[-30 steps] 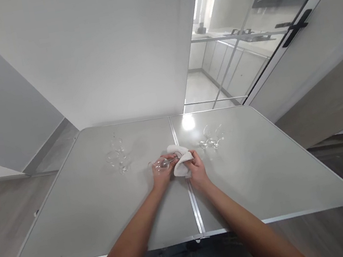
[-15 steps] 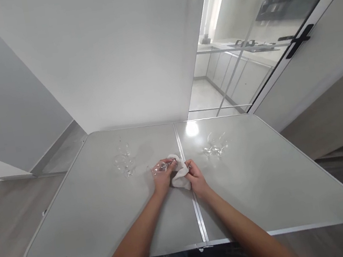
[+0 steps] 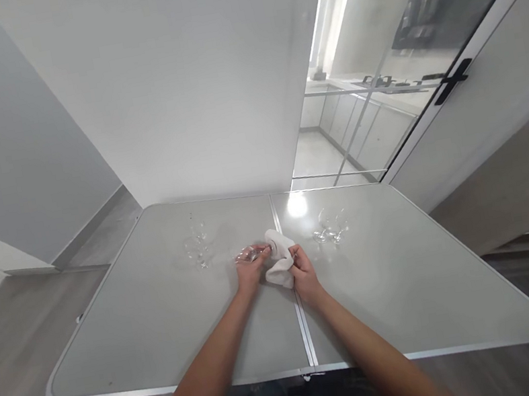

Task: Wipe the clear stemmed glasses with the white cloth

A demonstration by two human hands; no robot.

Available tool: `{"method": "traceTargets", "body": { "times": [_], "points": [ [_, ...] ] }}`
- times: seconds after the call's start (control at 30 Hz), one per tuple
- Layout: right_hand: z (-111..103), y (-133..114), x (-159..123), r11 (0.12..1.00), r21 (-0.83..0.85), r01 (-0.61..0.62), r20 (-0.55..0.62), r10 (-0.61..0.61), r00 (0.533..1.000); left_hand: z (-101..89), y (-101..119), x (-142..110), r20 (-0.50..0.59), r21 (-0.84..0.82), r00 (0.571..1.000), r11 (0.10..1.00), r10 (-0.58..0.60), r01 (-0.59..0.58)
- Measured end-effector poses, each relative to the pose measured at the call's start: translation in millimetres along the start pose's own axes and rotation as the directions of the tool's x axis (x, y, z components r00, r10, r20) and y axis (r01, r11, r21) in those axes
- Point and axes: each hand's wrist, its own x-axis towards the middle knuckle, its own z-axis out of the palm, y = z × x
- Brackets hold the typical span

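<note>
Here, two bare hands are working close together above one pale grey table (image 3: 389, 299). The left hand (image 3: 250, 267) is gripping one clear glass (image 3: 252, 253), its fingers closing around the bowl; the glass is lying sideways in the grasp, bowl pointing left and its other end meeting the cloth. The right hand (image 3: 304, 273) is pinching one white cloth (image 3: 281, 271) between thumb and fingers. The cloth is bunching between the two hands and touching both; whether it or either hand is also touching the tabletop, I cannot tell.

Two groups of clear glassware are resting on the table, one on each side. The left group (image 3: 201, 261) is sitting beyond the left hand, well apart from it, its outlines blending so faintly into the surface that I cannot count the pieces. The right group (image 3: 322, 235) is showing at least two pieces, near the right hand but not touching it.

One metal seam (image 3: 305, 334) is dividing the tabletop into two panels and running beneath the hands. One bright reflection (image 3: 297, 204) is shining beside it. One black door handle (image 3: 453, 82) is showing farther right.
</note>
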Motion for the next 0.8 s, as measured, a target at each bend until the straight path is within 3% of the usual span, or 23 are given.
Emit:
{"method": "traceTargets", "body": {
  "times": [0.1, 0.27, 0.43, 0.8],
  "points": [
    [-0.2, 1.3, -0.2, 0.999, -0.003, -0.041, 0.033, 0.041, 0.999, -0.2, -0.6, -1.1, 0.046, 0.013, 0.999, 1.000, 0.010, -0.010],
    [-0.8, -1.1, -2.6, 0.999, -0.037, 0.000, 0.044, 0.002, 0.999, -1.8, -0.3, 0.3, -0.015, 0.020, 1.000, 0.999, 0.027, -0.026],
    [0.6, -5.5, -2.2, 0.997, -0.072, -0.012, 0.033, 0.014, 0.999, -0.7, 2.5, -2.1, 0.054, 0.028, 0.999, 1.000, 0.008, -0.009],
    [-1.1, -5.2, -2.0, 0.995, -0.102, 0.008, 0.028, -0.006, 1.000, 0.7, 6.9, -4.0, -0.016, 0.043, 1.000, 0.999, 0.021, -0.021]
  ]
}}
